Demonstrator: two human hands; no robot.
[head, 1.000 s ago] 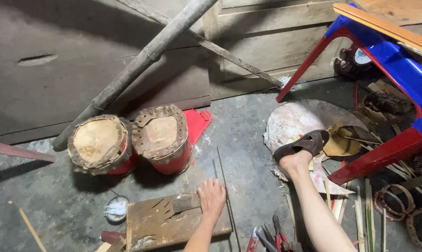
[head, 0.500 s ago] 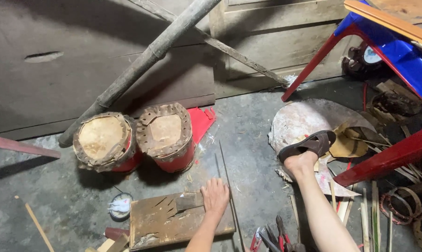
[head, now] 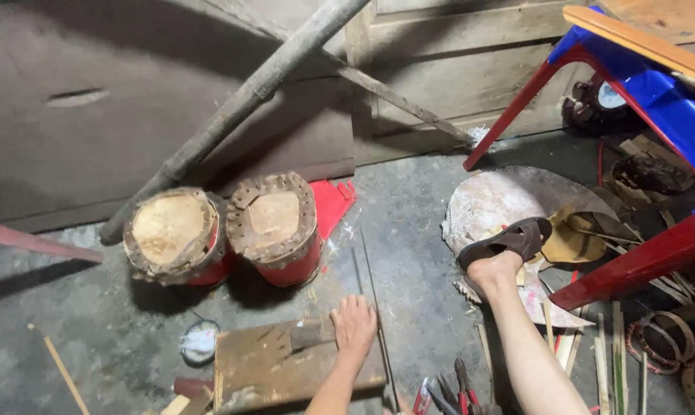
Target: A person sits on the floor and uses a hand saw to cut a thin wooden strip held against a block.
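Moved: hand (head: 354, 326) has stayed flat on the block; the view has shifted slightly.
Grip: fingers spread, pressing, grasping nothing.
Block: scarred rectangular wooden chopping block (head: 286, 367).
Nearby: two round red hide-topped drums (head: 271, 227).

One hand (head: 354, 327) reaching forward, palm down, fingers (head: 355, 306) spread flat, forearm extended

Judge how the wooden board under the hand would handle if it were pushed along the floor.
The wooden board looks thick and scarred, so probably stiff and fairly heavy. Lying flat on the rough concrete floor, it would likely scrape rather than glide, and wouldn't roll or tip.
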